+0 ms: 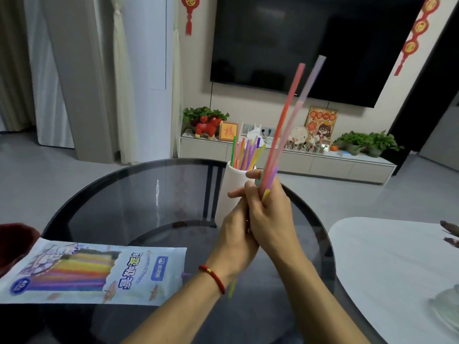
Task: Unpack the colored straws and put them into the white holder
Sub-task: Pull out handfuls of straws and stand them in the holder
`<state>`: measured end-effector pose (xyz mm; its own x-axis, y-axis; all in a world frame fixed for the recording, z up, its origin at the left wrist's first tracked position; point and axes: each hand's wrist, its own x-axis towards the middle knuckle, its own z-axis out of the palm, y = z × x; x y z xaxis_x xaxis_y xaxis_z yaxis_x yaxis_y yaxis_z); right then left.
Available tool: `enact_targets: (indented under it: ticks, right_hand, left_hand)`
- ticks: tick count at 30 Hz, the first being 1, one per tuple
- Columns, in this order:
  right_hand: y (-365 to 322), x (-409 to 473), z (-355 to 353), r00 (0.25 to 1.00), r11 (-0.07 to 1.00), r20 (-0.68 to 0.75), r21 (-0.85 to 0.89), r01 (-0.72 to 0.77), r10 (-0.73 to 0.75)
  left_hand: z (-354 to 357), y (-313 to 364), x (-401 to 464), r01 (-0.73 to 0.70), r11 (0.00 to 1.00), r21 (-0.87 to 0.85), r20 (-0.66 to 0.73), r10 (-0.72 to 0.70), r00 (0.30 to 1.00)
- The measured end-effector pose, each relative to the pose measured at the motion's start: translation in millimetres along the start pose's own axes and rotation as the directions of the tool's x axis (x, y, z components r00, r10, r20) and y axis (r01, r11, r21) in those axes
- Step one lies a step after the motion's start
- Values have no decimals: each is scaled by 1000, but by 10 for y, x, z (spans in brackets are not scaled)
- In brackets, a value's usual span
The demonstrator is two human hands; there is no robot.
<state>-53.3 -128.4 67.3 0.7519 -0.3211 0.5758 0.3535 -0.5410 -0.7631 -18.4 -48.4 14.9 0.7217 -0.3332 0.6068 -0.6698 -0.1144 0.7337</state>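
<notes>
A white ribbed holder (229, 184) stands on the round glass table, with several colored straws (244, 152) sticking out of its top. Just in front of it my right hand (270, 217) and my left hand (236, 234) are pressed together around a small bunch of straws (285, 115). Those straws point up and to the right; orange, pink and purple ones rise high, and yellow ends show near my fingers. The straw package (89, 271) lies flat at the left, with more colored straws showing through its window.
The dark glass table (124, 194) curves round in front of me. A white table (387, 269) sits at the right with a glass dish (447, 304) at its edge. A dark red object (15, 242) lies at the far left. A TV and cabinet stand behind.
</notes>
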Motion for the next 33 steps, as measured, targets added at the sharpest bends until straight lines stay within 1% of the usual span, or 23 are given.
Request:
enact_targets:
  ticks: [1, 2, 3, 5, 6, 7, 9, 12, 15, 17, 23, 27, 33]
  right_hand:
    - [-4, -12, 13, 1000, 1000, 1, 15, 4, -4]
    - [-18, -20, 12, 1000, 999, -1, 45, 1, -1]
    - [-30, -19, 12, 1000, 998, -5, 70, 6, -6]
    - [-33, 6, -15, 999, 993, -6, 102, 52, -51]
    - [-24, 20, -33, 998, 989, -6, 131, 70, -70]
    - [-11, 39, -45, 997, 985, -13, 156, 75, -74]
    - [41, 40, -31, 999, 985, -19, 166, 40, -38]
    - [127, -51, 53, 999, 985, -30, 171, -24, 29]
    - [149, -95, 94, 992, 952, -46, 287, -101, 119]
    - [143, -70, 76, 988, 936, -55, 331, -116, 142]
    - [205, -134, 42, 984, 937, -69, 322, -132, 162]
    - [255, -114, 3, 982, 928, -76, 347, -136, 172]
    - [272, -172, 15, 990, 952, -28, 280, -123, 136]
  left_hand:
    - [-36, -17, -45, -32, 999, -4, 79, 32, 996]
    - [-91, -37, -87, -21, 998, -52, 124, 27, 992]
    - [-141, -85, -114, 59, 994, -96, 150, -44, 988]
    - [-288, -186, -164, 161, 984, -71, 224, -141, 964]
    - [-369, -244, -195, 203, 976, -79, 232, -180, 956]
    - [-458, -285, -210, 226, 972, -68, 211, -208, 955]
    - [-633, -410, -272, 248, 969, 15, 166, -247, 955]
    - [-787, -508, -379, 213, 956, 204, 147, -245, 958]
    - [-789, -565, -451, 162, 936, 312, 230, -240, 943]
    - [-761, -582, -461, 129, 933, 335, 262, -223, 939]
    - [-730, -586, -462, 69, 939, 336, 307, -178, 935]
    - [-717, -573, -458, 52, 936, 349, 330, -174, 928]
    - [-688, -575, -477, 45, 928, 371, 344, -182, 921]
